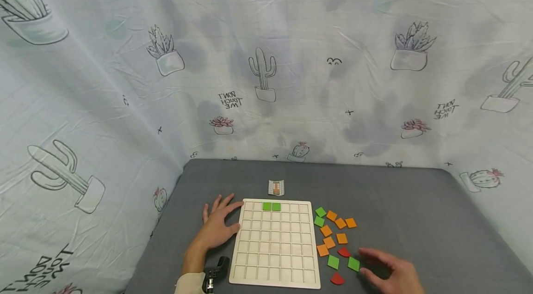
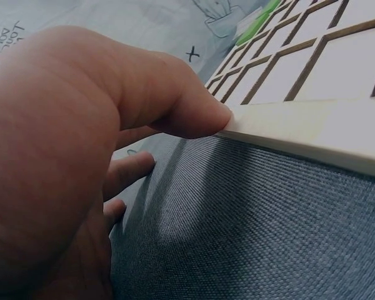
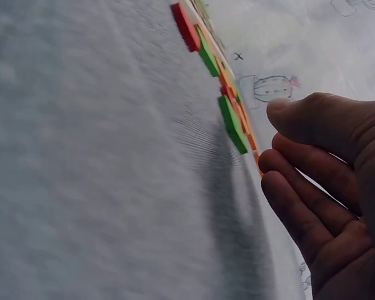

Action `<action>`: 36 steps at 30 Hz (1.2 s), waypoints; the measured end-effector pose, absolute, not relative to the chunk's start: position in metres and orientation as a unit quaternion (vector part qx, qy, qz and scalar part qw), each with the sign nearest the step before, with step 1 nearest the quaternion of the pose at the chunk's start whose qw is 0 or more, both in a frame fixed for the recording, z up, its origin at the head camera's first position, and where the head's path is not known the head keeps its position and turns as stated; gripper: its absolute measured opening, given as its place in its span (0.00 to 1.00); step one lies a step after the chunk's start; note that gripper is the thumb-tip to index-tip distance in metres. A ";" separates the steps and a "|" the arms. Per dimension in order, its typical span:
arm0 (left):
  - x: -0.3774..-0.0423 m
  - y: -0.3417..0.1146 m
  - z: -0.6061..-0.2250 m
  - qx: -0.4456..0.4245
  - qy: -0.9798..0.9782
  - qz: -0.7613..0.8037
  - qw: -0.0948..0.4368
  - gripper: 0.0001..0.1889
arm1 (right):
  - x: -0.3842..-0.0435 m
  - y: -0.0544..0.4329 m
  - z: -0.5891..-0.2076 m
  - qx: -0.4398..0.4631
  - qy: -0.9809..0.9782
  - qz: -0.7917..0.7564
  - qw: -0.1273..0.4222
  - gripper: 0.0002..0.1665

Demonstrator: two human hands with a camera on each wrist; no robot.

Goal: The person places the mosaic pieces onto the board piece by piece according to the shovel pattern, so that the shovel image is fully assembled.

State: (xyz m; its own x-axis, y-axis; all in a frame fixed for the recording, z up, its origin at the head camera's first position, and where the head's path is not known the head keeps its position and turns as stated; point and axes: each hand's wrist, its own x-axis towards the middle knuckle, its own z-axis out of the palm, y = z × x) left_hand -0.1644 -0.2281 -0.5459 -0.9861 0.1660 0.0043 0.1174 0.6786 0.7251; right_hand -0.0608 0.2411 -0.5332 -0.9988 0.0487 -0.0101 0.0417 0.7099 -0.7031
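A pale wooden grid board [image 1: 275, 283] lies on the grey table, with two green square tiles [image 1: 272, 206] side by side in its far row. My left hand [image 1: 218, 227] rests at the board's left edge, fingers spread, and in the left wrist view the thumb [image 2: 197, 115] touches the rim. To the right of the board my right hand [image 1: 393, 273] holds nothing; its fingers are loosely bent, close beside a green square tile [image 1: 353, 264]. In the right wrist view that green tile [image 3: 232, 125] sits just past the fingertips.
Several orange square tiles [image 1: 341, 238] lie scattered right of the board, among other green tiles [image 1: 333, 261] and two red rounded pieces [image 1: 337, 278]. A small printed card [image 1: 276, 187] lies beyond the board's far edge. A cactus-print cloth [image 1: 300, 113] hangs behind the table.
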 end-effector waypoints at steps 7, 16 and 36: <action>-0.164 -0.229 -0.546 0.077 0.916 0.394 0.028 0.34 | -0.062 0.236 -0.540 -0.035 -0.925 0.376 -0.028 0.27; -0.164 -0.229 -0.547 0.083 0.912 0.401 0.028 0.33 | -0.062 0.232 -0.546 -0.005 -0.932 0.362 0.019 0.26; -0.164 -0.229 -0.549 0.082 0.914 0.397 0.028 0.33 | -0.061 0.229 -0.547 -0.032 -0.933 0.359 0.014 0.23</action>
